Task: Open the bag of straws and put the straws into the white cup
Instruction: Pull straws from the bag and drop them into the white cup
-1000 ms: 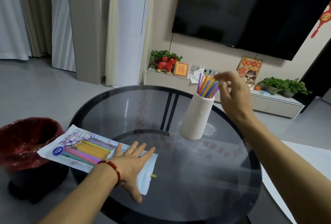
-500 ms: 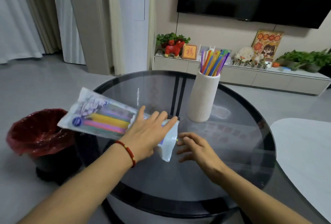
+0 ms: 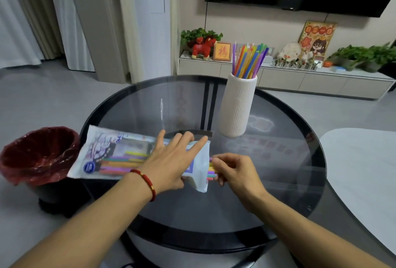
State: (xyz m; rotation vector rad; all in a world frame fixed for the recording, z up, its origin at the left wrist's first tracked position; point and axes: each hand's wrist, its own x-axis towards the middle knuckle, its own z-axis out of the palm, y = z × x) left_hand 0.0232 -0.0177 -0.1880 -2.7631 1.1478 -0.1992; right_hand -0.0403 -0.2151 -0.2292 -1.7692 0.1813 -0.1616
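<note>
The white printed bag of straws (image 3: 111,156) is lifted a little off the round glass table (image 3: 278,192), its open mouth facing right. My left hand (image 3: 171,164) grips the bag near that mouth, fingers spread over its top. Several coloured straw ends (image 3: 211,171) stick out of the opening, and my right hand (image 3: 233,171) pinches them with fingertips. The white ribbed cup (image 3: 236,106) stands upright at the table's far side, holding several coloured straws (image 3: 248,59) that fan out above its rim.
A bin with a red liner (image 3: 38,156) stands on the floor left of the table, under the bag's far end. A white surface (image 3: 364,177) edges in at the right. A low TV cabinet (image 3: 300,79) with plants and ornaments runs behind.
My right hand came down from the cup to the bag's mouth and closed on the straw ends. My left hand raised the bag off the table and swung it nearer the middle.
</note>
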